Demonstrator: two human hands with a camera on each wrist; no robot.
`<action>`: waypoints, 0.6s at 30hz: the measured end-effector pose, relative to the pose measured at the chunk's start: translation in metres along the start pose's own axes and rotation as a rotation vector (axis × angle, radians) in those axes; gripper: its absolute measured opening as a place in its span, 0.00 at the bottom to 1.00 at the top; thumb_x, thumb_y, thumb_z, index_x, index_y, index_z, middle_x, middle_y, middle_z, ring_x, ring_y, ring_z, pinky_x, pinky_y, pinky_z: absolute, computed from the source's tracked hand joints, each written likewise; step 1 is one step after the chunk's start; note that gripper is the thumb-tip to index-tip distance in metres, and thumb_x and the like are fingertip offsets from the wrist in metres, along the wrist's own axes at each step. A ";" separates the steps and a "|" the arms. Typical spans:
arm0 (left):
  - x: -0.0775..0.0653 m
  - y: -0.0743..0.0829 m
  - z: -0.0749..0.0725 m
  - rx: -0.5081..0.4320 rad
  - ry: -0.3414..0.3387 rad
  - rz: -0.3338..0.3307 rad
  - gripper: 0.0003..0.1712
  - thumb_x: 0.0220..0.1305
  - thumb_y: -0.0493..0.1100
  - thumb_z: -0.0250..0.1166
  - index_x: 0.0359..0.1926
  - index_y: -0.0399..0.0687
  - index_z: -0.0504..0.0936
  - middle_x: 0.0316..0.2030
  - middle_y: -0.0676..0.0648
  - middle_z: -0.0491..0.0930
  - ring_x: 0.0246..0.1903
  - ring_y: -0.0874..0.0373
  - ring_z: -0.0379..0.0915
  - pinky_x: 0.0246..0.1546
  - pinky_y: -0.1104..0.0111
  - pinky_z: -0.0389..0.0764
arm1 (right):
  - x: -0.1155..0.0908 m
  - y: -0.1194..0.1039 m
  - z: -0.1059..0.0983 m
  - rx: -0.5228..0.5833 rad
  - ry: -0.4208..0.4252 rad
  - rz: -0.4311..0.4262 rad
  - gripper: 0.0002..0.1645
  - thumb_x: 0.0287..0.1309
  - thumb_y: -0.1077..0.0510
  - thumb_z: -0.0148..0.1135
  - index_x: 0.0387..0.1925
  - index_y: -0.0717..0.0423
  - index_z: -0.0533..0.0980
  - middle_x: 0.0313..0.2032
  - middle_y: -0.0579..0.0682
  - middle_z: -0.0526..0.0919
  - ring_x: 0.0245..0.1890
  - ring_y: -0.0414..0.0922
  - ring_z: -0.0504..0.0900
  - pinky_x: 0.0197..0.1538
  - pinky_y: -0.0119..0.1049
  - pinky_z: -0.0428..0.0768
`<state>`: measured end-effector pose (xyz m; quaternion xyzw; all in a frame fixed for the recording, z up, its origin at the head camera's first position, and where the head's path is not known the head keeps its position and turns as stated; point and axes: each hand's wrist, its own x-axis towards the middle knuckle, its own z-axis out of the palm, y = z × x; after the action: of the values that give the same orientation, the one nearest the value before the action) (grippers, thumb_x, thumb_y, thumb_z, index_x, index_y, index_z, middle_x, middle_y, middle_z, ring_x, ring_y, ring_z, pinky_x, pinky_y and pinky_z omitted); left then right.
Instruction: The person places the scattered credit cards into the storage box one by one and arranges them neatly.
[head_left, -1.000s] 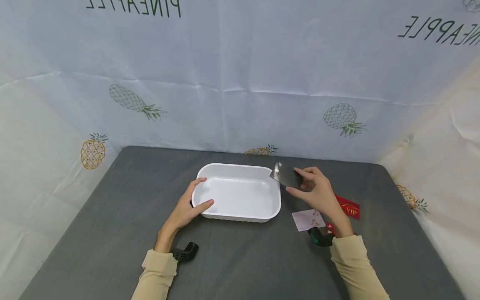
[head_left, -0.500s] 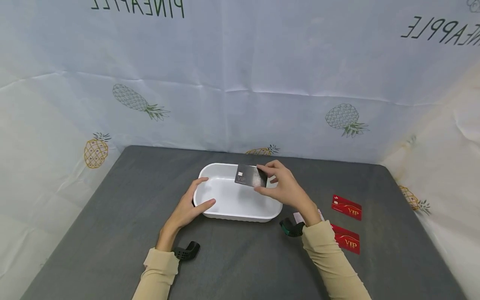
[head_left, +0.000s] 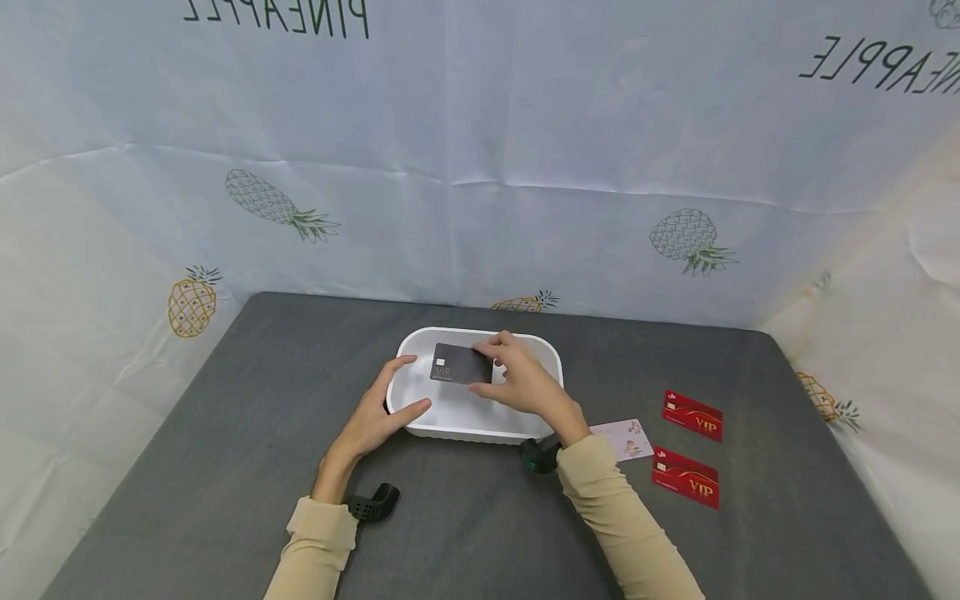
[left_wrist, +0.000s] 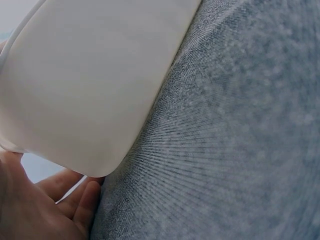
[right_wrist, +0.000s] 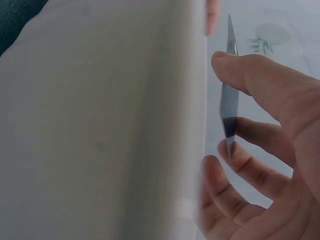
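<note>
Mid-frame, we see the right hand (head_left: 525, 385) pinch the black card (head_left: 456, 365), not yet released, over the white tray (head_left: 465, 414) the left hand (head_left: 374, 416) grips, while a pink card (head_left: 630, 439) and two red cards (head_left: 686, 477) lie outside, lower right.

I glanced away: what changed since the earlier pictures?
The right hand, still pinching the dark card, moved left from the right edge of the white tray to over its interior, leaving both red cards uncovered. Nothing was let go. The left hand and tray stayed put.

Tray (head_left: 450, 414) on the table (head_left: 450, 533), three cards (head_left: 686, 477) to its right, curtain (head_left: 540, 242) behind.
</note>
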<state>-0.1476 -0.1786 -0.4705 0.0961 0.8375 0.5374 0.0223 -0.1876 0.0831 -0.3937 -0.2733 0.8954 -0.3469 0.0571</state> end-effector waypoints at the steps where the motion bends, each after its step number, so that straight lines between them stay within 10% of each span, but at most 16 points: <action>1: 0.000 0.000 0.000 0.000 -0.001 0.001 0.42 0.64 0.52 0.69 0.75 0.60 0.61 0.77 0.42 0.58 0.77 0.39 0.53 0.72 0.33 0.55 | 0.002 0.000 0.002 -0.009 -0.006 -0.003 0.37 0.59 0.57 0.74 0.68 0.63 0.73 0.55 0.59 0.77 0.48 0.52 0.78 0.49 0.42 0.80; 18: 0.000 -0.001 0.000 -0.005 -0.004 0.013 0.42 0.64 0.52 0.69 0.75 0.60 0.61 0.78 0.40 0.58 0.76 0.39 0.54 0.71 0.34 0.57 | 0.025 -0.009 0.036 -0.129 -0.071 0.145 0.35 0.66 0.58 0.68 0.71 0.63 0.69 0.60 0.64 0.71 0.55 0.60 0.71 0.64 0.54 0.73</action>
<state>-0.1482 -0.1792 -0.4715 0.1028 0.8354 0.5395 0.0208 -0.1941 0.0433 -0.4132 -0.2228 0.9308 -0.2735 0.0960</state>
